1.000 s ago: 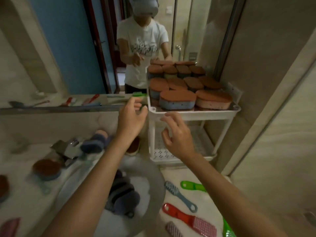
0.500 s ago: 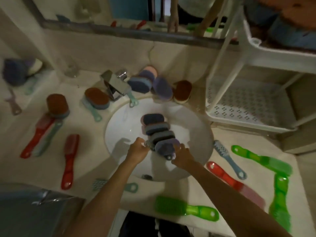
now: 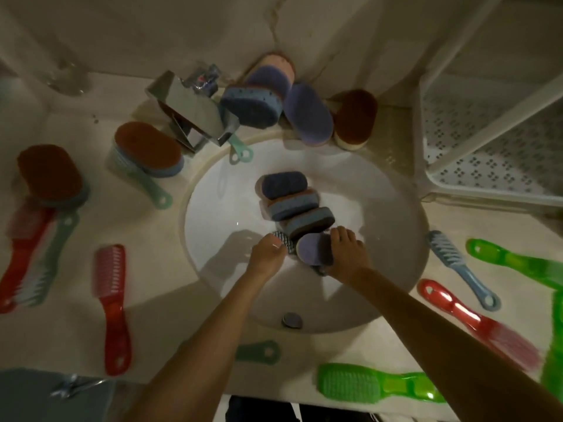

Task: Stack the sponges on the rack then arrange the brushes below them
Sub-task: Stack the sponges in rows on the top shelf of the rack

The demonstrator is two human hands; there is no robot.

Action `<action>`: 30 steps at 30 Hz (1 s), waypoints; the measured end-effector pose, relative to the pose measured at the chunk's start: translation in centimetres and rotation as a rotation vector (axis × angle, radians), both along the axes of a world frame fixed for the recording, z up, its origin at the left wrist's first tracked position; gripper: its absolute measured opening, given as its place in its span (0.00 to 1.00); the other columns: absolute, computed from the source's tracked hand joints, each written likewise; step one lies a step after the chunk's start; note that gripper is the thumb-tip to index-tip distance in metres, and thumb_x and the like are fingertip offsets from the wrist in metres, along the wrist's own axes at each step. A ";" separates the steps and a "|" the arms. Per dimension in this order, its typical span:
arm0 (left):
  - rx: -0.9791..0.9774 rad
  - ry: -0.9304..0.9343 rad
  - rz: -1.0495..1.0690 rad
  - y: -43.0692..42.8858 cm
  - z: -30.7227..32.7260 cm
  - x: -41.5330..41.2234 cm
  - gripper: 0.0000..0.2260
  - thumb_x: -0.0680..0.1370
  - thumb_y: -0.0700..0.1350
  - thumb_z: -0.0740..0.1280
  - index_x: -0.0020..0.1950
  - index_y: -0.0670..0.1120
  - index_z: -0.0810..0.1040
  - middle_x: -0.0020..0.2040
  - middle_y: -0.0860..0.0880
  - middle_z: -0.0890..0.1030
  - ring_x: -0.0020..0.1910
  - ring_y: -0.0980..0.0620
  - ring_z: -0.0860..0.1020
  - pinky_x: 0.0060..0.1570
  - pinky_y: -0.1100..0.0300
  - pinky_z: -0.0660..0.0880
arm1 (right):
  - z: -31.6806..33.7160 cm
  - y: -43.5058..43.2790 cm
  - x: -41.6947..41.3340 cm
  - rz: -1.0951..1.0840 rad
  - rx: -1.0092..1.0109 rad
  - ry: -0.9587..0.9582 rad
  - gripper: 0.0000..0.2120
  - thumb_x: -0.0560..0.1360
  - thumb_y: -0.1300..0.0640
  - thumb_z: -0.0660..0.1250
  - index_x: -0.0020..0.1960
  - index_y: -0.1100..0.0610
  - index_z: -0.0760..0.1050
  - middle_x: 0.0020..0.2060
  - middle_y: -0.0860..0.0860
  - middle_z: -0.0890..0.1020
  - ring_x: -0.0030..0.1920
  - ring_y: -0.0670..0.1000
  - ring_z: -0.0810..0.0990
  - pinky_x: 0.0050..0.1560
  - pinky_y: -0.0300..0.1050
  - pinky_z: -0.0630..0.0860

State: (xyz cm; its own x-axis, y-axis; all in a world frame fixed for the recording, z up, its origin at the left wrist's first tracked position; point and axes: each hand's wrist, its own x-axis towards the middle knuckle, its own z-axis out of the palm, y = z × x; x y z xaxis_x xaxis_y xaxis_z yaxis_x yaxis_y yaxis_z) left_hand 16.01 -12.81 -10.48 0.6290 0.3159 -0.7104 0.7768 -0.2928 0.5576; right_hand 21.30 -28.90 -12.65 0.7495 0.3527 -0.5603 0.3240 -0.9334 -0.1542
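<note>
Several oval sponges (image 3: 292, 205) lie in a leaning row inside the white sink basin (image 3: 213, 196). My right hand (image 3: 345, 252) grips the nearest purple sponge (image 3: 312, 248) from the right. My left hand (image 3: 268, 254) pinches a grey checkered brush head (image 3: 285, 242) beside that sponge. More sponges (image 3: 274, 99) lean against the back wall, and two brown-topped ones (image 3: 146, 149) rest on the counter at left. Brushes lie around the basin: red (image 3: 111, 300), green (image 3: 374, 385), blue (image 3: 460, 269). The white rack's lower shelf (image 3: 493, 153) shows at the upper right.
A chrome tap (image 3: 195, 114) overhangs the basin's far rim. A clear glass (image 3: 65, 74) stands at the back left. The drain plug (image 3: 292, 319) sits near the basin's front. A grey object (image 3: 45, 394) fills the bottom left corner.
My view dropped from the rack to the sink. Both hands came down from the rack's top shelf into the basin and closed around the nearest sponge and brush head.
</note>
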 end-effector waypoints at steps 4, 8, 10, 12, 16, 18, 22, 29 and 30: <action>0.027 -0.051 -0.033 0.1 -0.8 1.8 0.06 0.75 0.39 0.62 0.51 0.41 0.75 0.56 0.39 0.79 0.55 0.41 0.77 0.48 0.60 0.72 | 1.2 -1.2 -0.1 -0.241 0.161 0.024 0.35 0.69 0.52 0.71 0.69 0.62 0.58 0.64 0.59 0.66 0.64 0.60 0.66 0.63 0.53 0.66; 0.174 -0.222 -0.259 -1.1 -1.7 3.8 0.16 0.74 0.38 0.65 0.61 0.39 0.72 0.60 0.39 0.76 0.59 0.40 0.75 0.49 0.56 0.71 | 2.1 -2.2 0.4 -0.415 0.223 -0.012 0.38 0.68 0.49 0.71 0.70 0.62 0.57 0.64 0.62 0.64 0.63 0.64 0.66 0.63 0.57 0.67; 0.244 -0.196 -0.391 -1.8 -2.2 4.4 0.22 0.75 0.40 0.65 0.68 0.41 0.66 0.65 0.40 0.71 0.63 0.39 0.72 0.56 0.49 0.72 | 2.6 -2.5 0.6 -0.475 0.263 -0.040 0.40 0.68 0.48 0.73 0.70 0.61 0.56 0.65 0.61 0.63 0.64 0.64 0.66 0.63 0.56 0.68; 0.364 -0.136 -0.522 -2.3 -2.5 4.6 0.24 0.75 0.41 0.66 0.70 0.41 0.63 0.66 0.39 0.69 0.64 0.39 0.71 0.57 0.47 0.71 | 2.9 -2.8 0.8 -0.552 0.315 -0.053 0.42 0.66 0.48 0.75 0.71 0.60 0.56 0.65 0.59 0.65 0.65 0.62 0.67 0.62 0.55 0.70; 0.481 -0.133 -0.510 -2.6 -2.1 4.6 0.21 0.75 0.44 0.66 0.65 0.39 0.67 0.64 0.39 0.71 0.63 0.40 0.71 0.58 0.49 0.72 | 3.5 -3.3 0.9 -0.656 0.359 -0.060 0.40 0.65 0.49 0.75 0.68 0.57 0.55 0.63 0.57 0.70 0.64 0.58 0.72 0.62 0.53 0.73; 0.472 -0.166 -0.429 -2.4 -1.0 4.4 0.22 0.74 0.47 0.67 0.64 0.39 0.68 0.63 0.39 0.72 0.63 0.40 0.71 0.58 0.48 0.71 | 4.1 -3.7 0.8 -0.675 0.355 -0.099 0.39 0.66 0.51 0.75 0.68 0.56 0.55 0.64 0.57 0.70 0.65 0.58 0.70 0.64 0.53 0.72; 0.378 -0.341 -0.232 -2.2 2.5 2.6 0.17 0.74 0.44 0.66 0.58 0.39 0.67 0.58 0.40 0.72 0.57 0.41 0.73 0.49 0.53 0.70 | 6.0 -3.1 0.9 -0.648 0.350 -0.144 0.43 0.66 0.50 0.75 0.71 0.57 0.53 0.67 0.56 0.64 0.69 0.58 0.65 0.66 0.51 0.67; -0.061 -0.572 0.121 -2.9 9.1 1.3 0.17 0.70 0.35 0.70 0.50 0.45 0.63 0.48 0.45 0.72 0.39 0.55 0.72 0.31 0.75 0.69 | 11.7 -0.1 1.3 -0.528 0.609 -0.235 0.43 0.61 0.54 0.78 0.68 0.59 0.57 0.64 0.58 0.66 0.66 0.59 0.67 0.65 0.51 0.68; -0.100 -0.590 0.128 -3.1 10.0 1.3 0.16 0.70 0.36 0.70 0.49 0.45 0.65 0.47 0.47 0.72 0.39 0.58 0.72 0.32 0.76 0.70 | 12.9 0.0 1.4 -0.496 0.646 -0.277 0.43 0.61 0.54 0.78 0.68 0.60 0.57 0.64 0.58 0.67 0.65 0.59 0.67 0.64 0.51 0.69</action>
